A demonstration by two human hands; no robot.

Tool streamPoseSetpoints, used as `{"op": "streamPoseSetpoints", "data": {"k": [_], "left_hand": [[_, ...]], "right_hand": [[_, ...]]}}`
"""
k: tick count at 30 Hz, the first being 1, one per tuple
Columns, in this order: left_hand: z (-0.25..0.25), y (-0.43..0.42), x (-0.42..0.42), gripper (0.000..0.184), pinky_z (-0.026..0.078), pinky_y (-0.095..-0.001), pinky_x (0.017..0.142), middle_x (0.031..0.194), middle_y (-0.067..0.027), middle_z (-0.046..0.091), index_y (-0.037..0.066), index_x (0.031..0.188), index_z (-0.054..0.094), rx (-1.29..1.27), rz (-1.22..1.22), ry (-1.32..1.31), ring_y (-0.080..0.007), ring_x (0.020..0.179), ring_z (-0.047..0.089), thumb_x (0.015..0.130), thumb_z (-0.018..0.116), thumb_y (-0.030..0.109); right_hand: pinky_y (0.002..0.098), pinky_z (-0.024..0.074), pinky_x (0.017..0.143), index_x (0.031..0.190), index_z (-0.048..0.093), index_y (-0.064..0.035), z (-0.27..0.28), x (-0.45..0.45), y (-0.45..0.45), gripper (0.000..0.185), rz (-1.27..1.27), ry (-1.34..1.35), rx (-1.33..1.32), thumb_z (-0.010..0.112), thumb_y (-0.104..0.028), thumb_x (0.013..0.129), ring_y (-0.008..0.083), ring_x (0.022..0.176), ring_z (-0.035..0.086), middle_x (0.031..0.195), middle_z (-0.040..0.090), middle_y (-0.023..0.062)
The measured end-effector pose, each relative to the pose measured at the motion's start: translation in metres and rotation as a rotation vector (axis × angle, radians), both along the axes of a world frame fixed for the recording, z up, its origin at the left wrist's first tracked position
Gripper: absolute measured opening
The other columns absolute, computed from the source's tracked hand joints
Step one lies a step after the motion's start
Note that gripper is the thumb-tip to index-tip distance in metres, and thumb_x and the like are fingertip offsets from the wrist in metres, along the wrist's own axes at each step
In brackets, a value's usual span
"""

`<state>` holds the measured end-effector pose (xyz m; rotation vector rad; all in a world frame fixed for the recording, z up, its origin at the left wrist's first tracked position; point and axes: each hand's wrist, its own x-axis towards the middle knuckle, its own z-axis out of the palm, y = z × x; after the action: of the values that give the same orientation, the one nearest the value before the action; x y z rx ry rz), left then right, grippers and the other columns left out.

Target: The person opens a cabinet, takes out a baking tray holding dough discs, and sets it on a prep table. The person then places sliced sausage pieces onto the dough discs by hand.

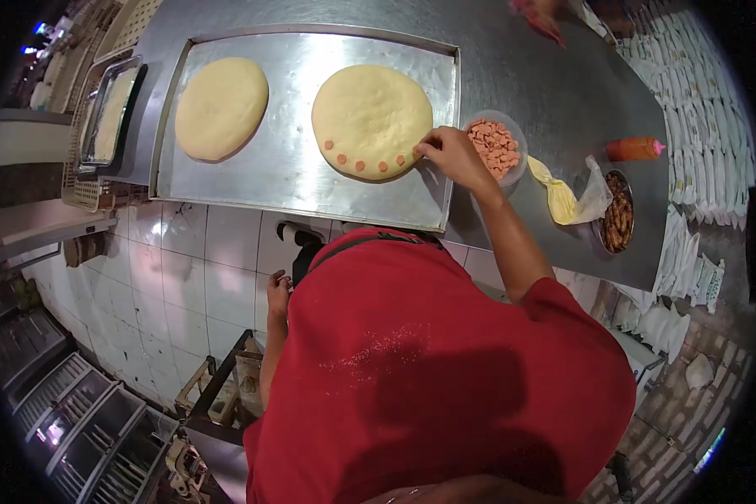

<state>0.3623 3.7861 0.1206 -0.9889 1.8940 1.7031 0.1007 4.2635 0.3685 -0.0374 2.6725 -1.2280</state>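
My right hand (452, 154) reaches to the right edge of a round, flat piece of dough (372, 109), its fingertips pinched together at the rim. Whatever they hold is hidden by the fingers. Several small pink sausage slices (360, 165) sit in a curve along the dough's near edge. Just right of this hand, a clear round tub (522, 148) contains many more cut sausage pieces (493, 146). A second, plain dough round (222, 109) lies on the left of the same metal tray (302, 189). My left hand (278, 294) hangs low beside my body, fingers loosely apart and holding nothing.
Right of the tub lie a piping bag with yellow filling (563, 200), an oval dish of brown pieces (617, 220) and a red sauce bottle (633, 149). A smaller tray (113, 113) stands left. Another person's hand (539, 15) shows at the far edge. White packets (697, 118) are stacked right.
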Motion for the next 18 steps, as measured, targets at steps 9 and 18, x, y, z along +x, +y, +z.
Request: {"op": "streamPoseSetpoints", "data": {"k": [9,18], "left_hand": [[0.010,0.003,-0.002,0.039,0.052,-0.0316,0.075,0.108,-0.0133,0.063,0.000,0.130,0.053,-0.042,-0.016,-0.013,-0.0197,0.090,0.062,0.093,0.051,0.011],[-0.036,-0.014,0.006,0.037,0.051,-0.0303,0.069,0.104,-0.0118,0.064,0.001,0.128,0.055,-0.013,-0.065,0.028,-0.0166,0.086,0.062,0.092,0.052,0.011]], "right_hand": [[0.0400,0.0501,0.071,0.092,0.070,0.0028,-0.004,-0.006,0.029,0.028,-0.183,0.214,0.167,0.070,-0.025,0.086,0.0296,0.077,0.065,0.085,0.069,0.0168],[0.0429,0.0503,0.076,0.096,0.069,0.0020,-0.036,-0.003,0.107,0.028,-0.265,0.308,0.527,0.068,-0.025,0.088,0.0352,0.087,0.066,0.090,0.069,0.0190]]}}
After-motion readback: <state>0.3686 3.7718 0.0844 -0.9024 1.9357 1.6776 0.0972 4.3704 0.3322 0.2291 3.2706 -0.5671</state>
